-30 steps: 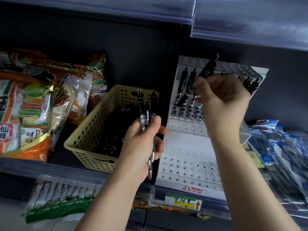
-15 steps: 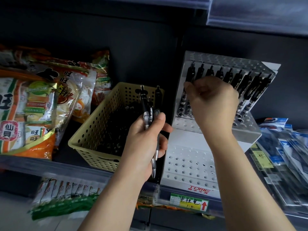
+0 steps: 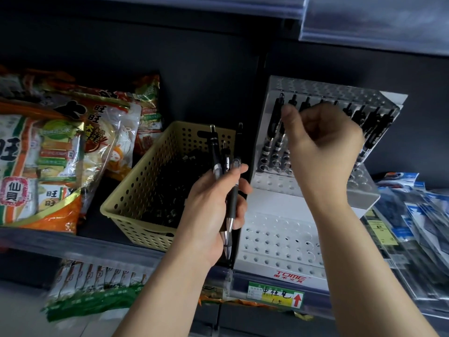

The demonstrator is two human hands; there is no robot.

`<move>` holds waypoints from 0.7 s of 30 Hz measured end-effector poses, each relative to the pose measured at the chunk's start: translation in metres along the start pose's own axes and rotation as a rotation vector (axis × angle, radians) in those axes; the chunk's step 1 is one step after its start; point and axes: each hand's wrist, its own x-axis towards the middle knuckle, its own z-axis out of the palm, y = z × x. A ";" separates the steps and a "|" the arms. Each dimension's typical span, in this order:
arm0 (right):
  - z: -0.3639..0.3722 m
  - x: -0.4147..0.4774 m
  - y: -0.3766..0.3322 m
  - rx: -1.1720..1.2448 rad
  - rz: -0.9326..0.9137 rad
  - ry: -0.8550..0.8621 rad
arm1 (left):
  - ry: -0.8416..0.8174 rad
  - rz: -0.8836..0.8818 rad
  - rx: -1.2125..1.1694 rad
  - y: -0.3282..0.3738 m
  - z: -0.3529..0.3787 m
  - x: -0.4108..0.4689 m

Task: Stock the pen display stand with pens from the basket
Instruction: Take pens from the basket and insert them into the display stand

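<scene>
With fingers [image 3: 240, 210] of left hand [image 3: 213, 205] curled round several pens [image 3: 216, 152], holds them upright between basket [image 3: 136, 190] and pen display stand [image 3: 279, 239]. Cannot tell whether right hand [image 3: 323, 152], curled at top row, pinches anything. Probably handle light, stiff, slick: best pinched mid-barrel.

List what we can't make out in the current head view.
Head view: the right hand covers the middle of the display stand top row; whether its fingers pinch a pen is unclear.
Inside the basket: a dark mass, uncountable.
The pens in the left hand: fingers overlap them, count uncertain.
The packets at right: blurred, cut by the frame edge.
</scene>
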 end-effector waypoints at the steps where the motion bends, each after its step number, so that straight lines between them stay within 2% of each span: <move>1: -0.003 0.001 -0.004 0.051 0.060 -0.062 | -0.028 0.009 -0.006 -0.001 0.000 0.000; 5: -0.011 0.003 -0.012 0.222 0.411 -0.620 | -0.110 0.060 0.006 -0.002 0.000 -0.001; 7: -0.012 0.002 -0.012 0.333 0.453 -0.707 | -0.109 0.070 0.014 -0.002 0.002 -0.002; 12: -0.018 0.008 -0.008 0.552 0.528 -0.731 | -0.095 0.056 0.040 -0.002 0.004 -0.003; 16: -0.022 0.010 -0.008 0.540 0.526 -0.708 | -0.073 0.055 0.093 -0.003 0.006 -0.003; 18: -0.024 0.011 -0.009 0.506 0.502 -0.610 | -0.042 0.043 0.104 -0.004 0.006 -0.002; 21: -0.030 0.016 -0.011 0.495 0.378 -0.330 | 0.011 0.024 0.089 -0.005 0.005 0.000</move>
